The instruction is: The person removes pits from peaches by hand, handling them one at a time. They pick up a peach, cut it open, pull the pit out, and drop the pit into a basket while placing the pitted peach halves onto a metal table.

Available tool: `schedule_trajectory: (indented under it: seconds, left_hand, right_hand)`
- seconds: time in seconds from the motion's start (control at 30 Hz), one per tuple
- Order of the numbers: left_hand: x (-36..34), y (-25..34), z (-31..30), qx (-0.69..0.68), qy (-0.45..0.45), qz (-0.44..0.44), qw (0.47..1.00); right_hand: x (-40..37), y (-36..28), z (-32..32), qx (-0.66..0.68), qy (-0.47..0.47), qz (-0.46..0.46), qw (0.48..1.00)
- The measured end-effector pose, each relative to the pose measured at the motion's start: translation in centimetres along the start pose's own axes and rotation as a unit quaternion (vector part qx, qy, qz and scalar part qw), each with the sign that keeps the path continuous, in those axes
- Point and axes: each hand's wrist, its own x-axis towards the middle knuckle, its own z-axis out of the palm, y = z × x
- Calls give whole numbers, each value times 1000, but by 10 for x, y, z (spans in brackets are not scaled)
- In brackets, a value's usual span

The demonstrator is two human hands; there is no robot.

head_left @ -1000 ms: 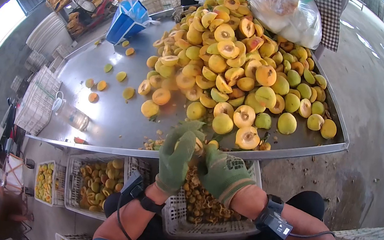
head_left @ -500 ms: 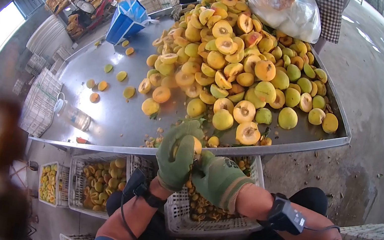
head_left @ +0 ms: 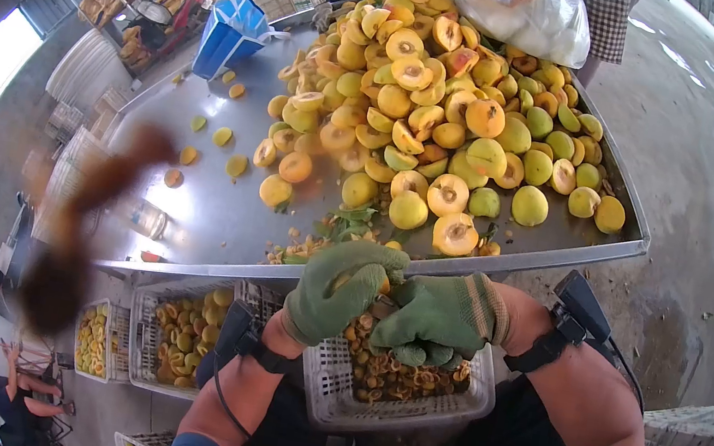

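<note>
My left hand (head_left: 338, 293), in a green glove, is wrapped round a yellow fruit (head_left: 363, 286) above the table's front edge. From the right, my right hand (head_left: 436, 315), gloved too, meets it with curled fingers; a small part of something brownish shows between the hands, too hidden to name. Under both hands is a white crate (head_left: 439, 415) holding small brown and yellow pieces. A big heap of yellow-green fruit (head_left: 433, 95), many halved, lies on the metal table (head_left: 214, 242) beyond.
Crates of fruit (head_left: 191, 337) stand at the lower left. On the table are a blue bag (head_left: 226, 34) and a clear plastic bag (head_left: 526, 12). A person (head_left: 21, 399) sits at the far lower left. A dark blur crosses the left side.
My right hand has swung its wrist up and right, and its fingers now curl over the crate. My left hand still holds the fruit, a little further right. The blur on the left has shifted.
</note>
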Motion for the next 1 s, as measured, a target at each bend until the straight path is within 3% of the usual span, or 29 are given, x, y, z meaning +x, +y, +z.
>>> schedule_trajectory:
  seconds: [0.1,0.17,0.23,0.3,0.43,0.5,0.57,0.63,0.67,0.77,0.87,1.0]
  left_hand:
    - [0,0,-3,17,-15,-4,1000]
    - [1,1,-4,-37,-32,-75,996]
    - [-2,0,-6,-39,-40,-106,993]
    - [-2,-3,-6,12,-45,-93,995]
    - [-3,3,-5,-13,-66,-101,993]
    - [-3,11,-5,-8,-79,-89,993]
    - [-8,7,-3,67,-72,-4,995]
    - [-11,11,0,103,-68,22,992]
    - [-11,17,1,104,-69,5,992]
    - [-14,33,3,77,-81,-45,993]
    - [-21,33,7,79,-104,-68,989]
    - [-34,52,13,93,-109,-32,989]
  right_hand:
    - [-1,-1,5,7,6,12,1000]
    - [1,-6,14,-18,31,7,999]
    - [16,23,23,-25,61,-85,994]
    - [27,41,25,-90,97,-140,981]
    - [34,54,29,-261,168,-217,925]
    - [22,33,36,-209,150,-173,951]
    - [-1,6,39,-54,76,-17,995]
    - [-1,20,34,-71,24,-46,996]
    - [-2,25,33,-79,-2,-60,995]
    - [-21,0,47,3,28,62,998]
    - [-24,4,62,-2,63,22,998]
    - [-35,15,67,-22,23,-3,999]
